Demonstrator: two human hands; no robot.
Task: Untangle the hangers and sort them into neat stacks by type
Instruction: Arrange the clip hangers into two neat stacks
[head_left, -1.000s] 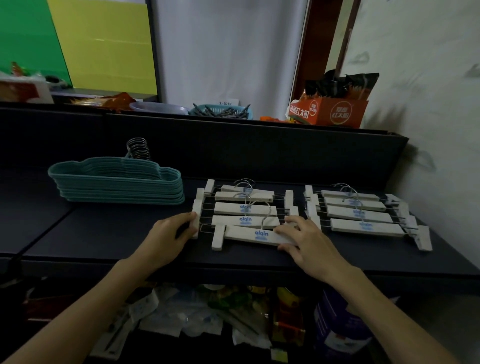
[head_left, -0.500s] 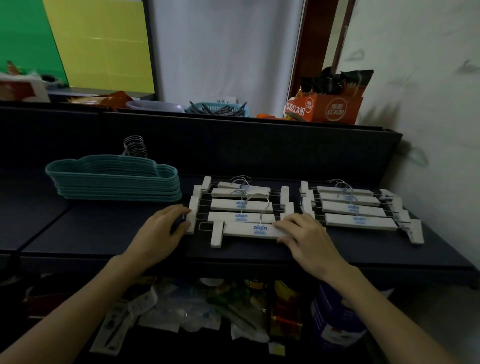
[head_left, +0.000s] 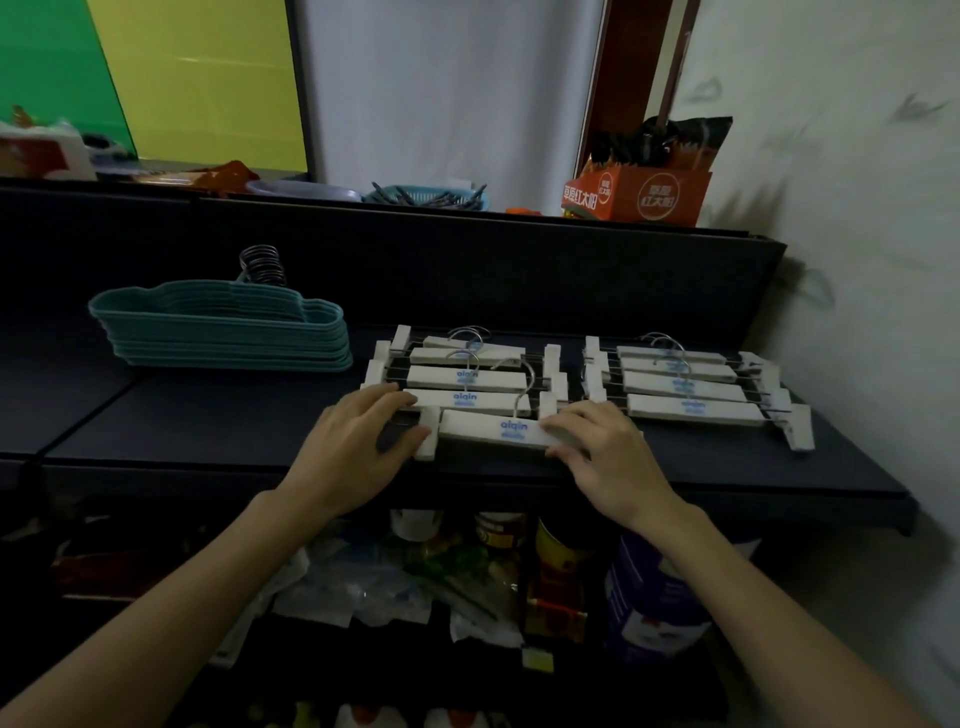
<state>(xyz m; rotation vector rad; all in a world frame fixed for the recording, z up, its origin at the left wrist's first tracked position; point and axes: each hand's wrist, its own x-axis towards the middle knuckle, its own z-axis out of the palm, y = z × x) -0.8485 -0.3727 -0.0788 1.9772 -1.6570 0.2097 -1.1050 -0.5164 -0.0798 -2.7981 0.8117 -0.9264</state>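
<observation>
Both hands have closed in on the front white hanger (head_left: 491, 431) since half a second ago; the left hand (head_left: 358, 447), which then sat at the outer left clips of the row, now lies further right against that hanger's left clip (head_left: 427, 432), and the right hand (head_left: 605, 457) has slid slightly left along its bar; the hangers themselves lie much as they did.

The left hand's fingers are loosely bent, the fingertips resting on the clip and on the hanger behind it; whether it truly grips the clip cannot be told. The right hand lies over the bar's right end, fingers curled on top and the thumb seemingly under the near edge, so it appears to hold the bar.

On the dark shelf (head_left: 208, 431) the sorting looks nearly done; a teal stack (head_left: 223, 332) sits at the left, a middle row (head_left: 467, 376) of white clip hangers lies stepped front to back, and a right row (head_left: 685, 379) of the same type lies just beside it.

The step in hand looks like squaring up the front hanger with its row. Next, judging by the offset, the hanger needs nudging back and slightly left until its clips line up with those behind; the steel hooks (head_left: 522, 379) overlap, so a push that is flat and even should keep them from catching.
</observation>
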